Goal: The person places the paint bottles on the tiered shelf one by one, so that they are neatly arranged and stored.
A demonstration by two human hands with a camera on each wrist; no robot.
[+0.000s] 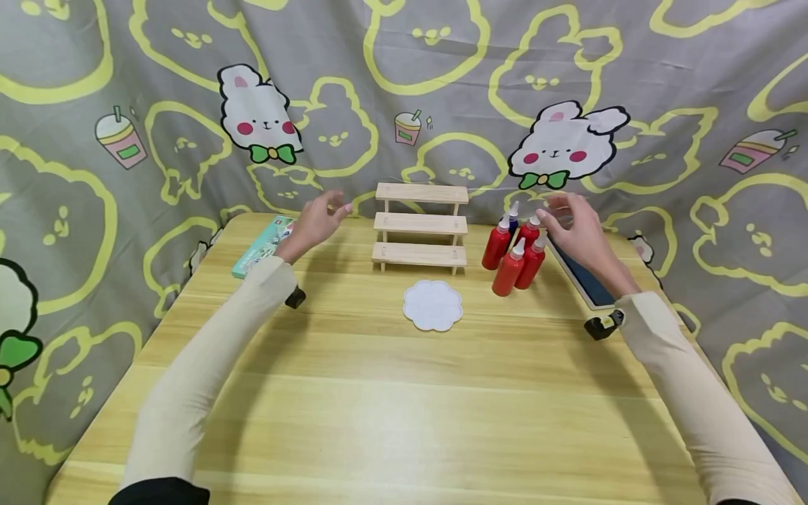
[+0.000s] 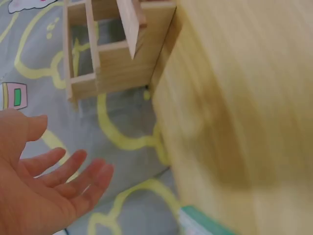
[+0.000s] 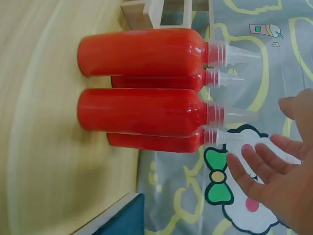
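Several red squeeze bottles point(image 1: 508, 272) with clear pointed nozzles stand upright in a cluster on the right of the table. Behind them a dark blue bottle point(image 1: 513, 223) is partly hidden. My right hand point(image 1: 577, 228) hovers beside their nozzles with fingers spread, and in the right wrist view it holds nothing. My left hand point(image 1: 318, 223) is in the air left of a three-tier wooden stand point(image 1: 420, 223), its fingers loosely bent and nothing in them. A white scalloped mat point(image 1: 433, 306) lies in front of the stand.
A green and white box point(image 1: 261, 247) lies at the back left, under the left hand's side. A dark blue flat panel with a pale edge point(image 1: 583, 275) lies at the back right, partly covered by the right arm. A patterned grey curtain point(image 1: 435, 112) hangs behind the table point(image 1: 404, 407).
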